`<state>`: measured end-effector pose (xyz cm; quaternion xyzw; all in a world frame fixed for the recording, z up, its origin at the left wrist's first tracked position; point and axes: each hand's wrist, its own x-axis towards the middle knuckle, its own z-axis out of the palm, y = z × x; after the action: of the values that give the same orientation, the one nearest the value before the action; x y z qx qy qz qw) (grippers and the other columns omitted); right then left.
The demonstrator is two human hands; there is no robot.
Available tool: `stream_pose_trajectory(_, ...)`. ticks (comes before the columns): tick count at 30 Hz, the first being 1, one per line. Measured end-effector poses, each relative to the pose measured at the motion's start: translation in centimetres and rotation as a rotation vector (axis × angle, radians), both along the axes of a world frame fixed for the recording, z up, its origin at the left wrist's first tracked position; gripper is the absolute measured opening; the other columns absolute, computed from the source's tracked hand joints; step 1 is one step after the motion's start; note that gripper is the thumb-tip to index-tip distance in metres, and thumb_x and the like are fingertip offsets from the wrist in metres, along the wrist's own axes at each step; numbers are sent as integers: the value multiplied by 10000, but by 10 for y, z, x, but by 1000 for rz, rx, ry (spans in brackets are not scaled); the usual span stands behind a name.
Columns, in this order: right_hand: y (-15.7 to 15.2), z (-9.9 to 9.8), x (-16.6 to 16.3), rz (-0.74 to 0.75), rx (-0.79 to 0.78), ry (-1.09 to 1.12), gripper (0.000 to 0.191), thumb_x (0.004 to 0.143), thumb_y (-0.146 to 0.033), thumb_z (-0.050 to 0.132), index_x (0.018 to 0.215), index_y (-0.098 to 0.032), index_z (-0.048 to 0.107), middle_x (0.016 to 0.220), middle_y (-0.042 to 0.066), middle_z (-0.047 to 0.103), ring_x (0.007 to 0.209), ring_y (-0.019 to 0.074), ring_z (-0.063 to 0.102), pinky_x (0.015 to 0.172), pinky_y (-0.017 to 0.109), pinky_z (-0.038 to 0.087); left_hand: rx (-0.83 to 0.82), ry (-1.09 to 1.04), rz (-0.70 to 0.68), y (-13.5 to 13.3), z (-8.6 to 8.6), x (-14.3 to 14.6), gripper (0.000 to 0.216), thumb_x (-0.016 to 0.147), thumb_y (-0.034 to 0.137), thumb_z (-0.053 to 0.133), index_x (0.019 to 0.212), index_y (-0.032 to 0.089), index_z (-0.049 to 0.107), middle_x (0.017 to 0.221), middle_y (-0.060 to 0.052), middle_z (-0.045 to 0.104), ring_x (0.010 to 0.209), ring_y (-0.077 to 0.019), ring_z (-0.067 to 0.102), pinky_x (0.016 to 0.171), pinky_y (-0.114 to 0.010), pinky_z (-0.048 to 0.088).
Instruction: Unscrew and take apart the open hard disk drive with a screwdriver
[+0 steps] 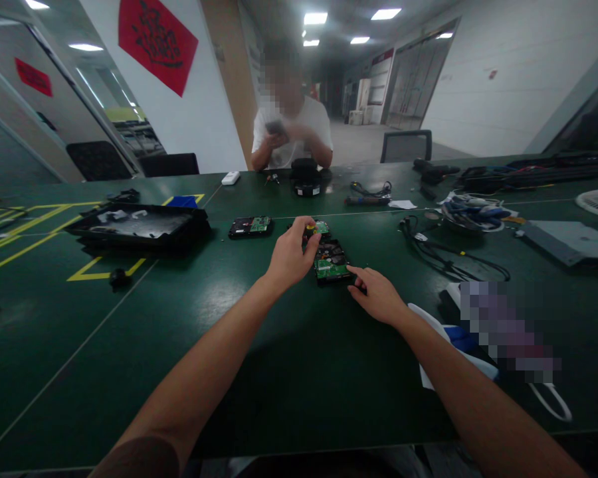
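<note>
A hard drive point(331, 262) with a green circuit board lies on the dark green table, a little in front of me. Over its far left corner, my left hand point(293, 253) is closed around a small yellow-and-black piece point(311, 229) that looks like a short tool handle. Its lower end is hidden. My right hand point(377, 295) reaches in from the right, its index finger stretched to the drive's near right corner. Just behind, another green board point(323, 228) shows partly past my left fingers. A second hard drive point(250, 226) lies apart to the left.
To the left stands a black plastic housing point(139, 222). Black cables point(448, 255), a bundle of wires point(478, 211) and a grey metal box point(571, 239) lie right. Across the table sits a person point(292, 129) holding a phone. A white-and-blue item point(456, 338) lies under my right forearm.
</note>
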<state>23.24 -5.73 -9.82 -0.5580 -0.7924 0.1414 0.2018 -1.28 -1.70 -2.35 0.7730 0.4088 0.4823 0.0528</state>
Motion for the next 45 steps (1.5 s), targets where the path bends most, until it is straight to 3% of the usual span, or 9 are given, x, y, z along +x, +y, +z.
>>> stream_pose_trajectory(6, 1, -1, 0, 17, 15, 7, 528, 946, -314, 586, 1460, -204, 538, 1024, 86, 661, 936, 231, 609, 792, 356, 475, 77, 69, 83, -3, 4, 0, 258, 990, 175, 500, 1221, 215, 609, 1201, -103, 646, 1088, -230, 638, 953, -422, 542)
stream_pose_trajectory(12, 1, -1, 0, 20, 18, 7, 521, 949, -314, 582, 1456, -204, 539, 1022, 86, 663, 933, 233, 609, 789, 359, 477, 10, 34, 84, -2, 0, 0, 294, 954, 255, 617, 1239, 220, 552, 1157, -98, 711, 1013, -245, 690, 893, -434, 562)
stream_pose_trajectory(18, 1, -2, 1, 15, 9, -1, 523, 956, -326, 573, 1464, -207, 529, 1009, 75, 657, 933, 229, 600, 791, 354, 469, -37, -74, 45, -2, 0, 1, 332, 869, 283, 756, 1102, 233, 525, 1068, -64, 731, 927, -211, 712, 844, -395, 577)
stream_pose_trajectory(23, 1, -4, 2, 15, 18, 11, 513, 963, -331, 564, 1459, -206, 533, 1007, 71, 655, 916, 219, 598, 802, 352, 468, -8, -74, -24, -2, 4, 0, 222, 913, 209, 687, 1086, 230, 551, 1059, -46, 700, 941, -180, 684, 859, -362, 571)
stream_pose_trajectory(27, 1, -2, 2, 21, 9, 6, 523, 960, -326, 571, 1468, -213, 528, 1022, 75, 658, 946, 228, 602, 810, 354, 469, 53, -12, 40, 1, 4, -1, 230, 919, 163, 649, 1132, 229, 593, 1132, -72, 653, 1006, -209, 650, 874, -391, 569)
stream_pose_trajectory(31, 0, 0, 1, 19, 5, 0, 529, 957, -322, 579, 1473, -216, 525, 1024, 77, 660, 936, 224, 604, 797, 349, 467, 33, 35, 13, 0, 3, -1, 276, 965, 117, 540, 1210, 233, 592, 1190, -73, 680, 1058, -213, 663, 942, -411, 554)
stream_pose_trajectory(38, 2, -3, 1, 30, 36, -7, 510, 954, -297, 572, 1453, -198, 543, 1008, 82, 661, 927, 223, 600, 827, 358, 468, -25, -24, 2, -4, 4, 2, 263, 924, 264, 692, 1159, 232, 578, 1095, -60, 733, 942, -203, 710, 854, -383, 579)
stream_pose_trajectory(45, 3, -4, -1, 33, 86, -76, 487, 989, -304, 515, 1457, -174, 543, 1027, 99, 644, 930, 229, 596, 808, 348, 465, -41, -98, -24, -4, 2, 4, 257, 906, 264, 723, 1099, 221, 559, 1091, -58, 736, 940, -182, 719, 865, -375, 589)
